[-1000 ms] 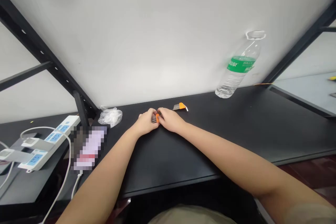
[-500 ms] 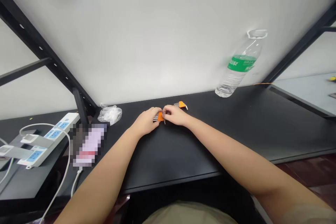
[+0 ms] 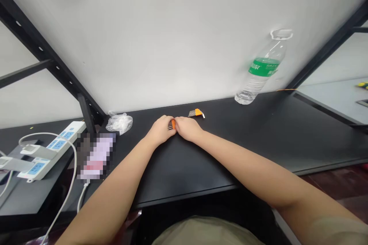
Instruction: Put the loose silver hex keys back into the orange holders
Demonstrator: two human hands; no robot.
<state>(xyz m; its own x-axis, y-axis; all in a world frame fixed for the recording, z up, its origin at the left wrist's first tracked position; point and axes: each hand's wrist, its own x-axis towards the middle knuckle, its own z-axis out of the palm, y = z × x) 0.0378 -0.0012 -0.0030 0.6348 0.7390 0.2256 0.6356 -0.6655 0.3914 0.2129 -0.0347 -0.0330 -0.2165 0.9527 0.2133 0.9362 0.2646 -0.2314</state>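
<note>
At the far left, a white power strip [image 3: 59, 144] with blue socket faces lies diagonally, with two chargers [image 3: 43, 152] seated in it. A white cable [image 3: 75, 157] loops over the strip. To its right lies a flat device [image 3: 97, 157], its surface pixelated, with a lead at its near end. A crumpled clear plastic bag [image 3: 120, 123] rests near the wall on the black table [image 3: 244, 141].

At center, the left hand [image 3: 161, 132] is closed on the orange-holder hex key set [image 3: 173, 124], thumb and fingers meeting at the holder; the metal keys show inside the curl of the hand. The right hand [image 3: 189, 128] covers the holder's right end; its fingertips are hidden, so its grip cannot be determined. Just beyond the right hand lies a second hex key set [image 3: 198, 112], one bent key projecting at right. Further right, a green-label water bottle [image 3: 263, 67] stands near the wall.
</note>
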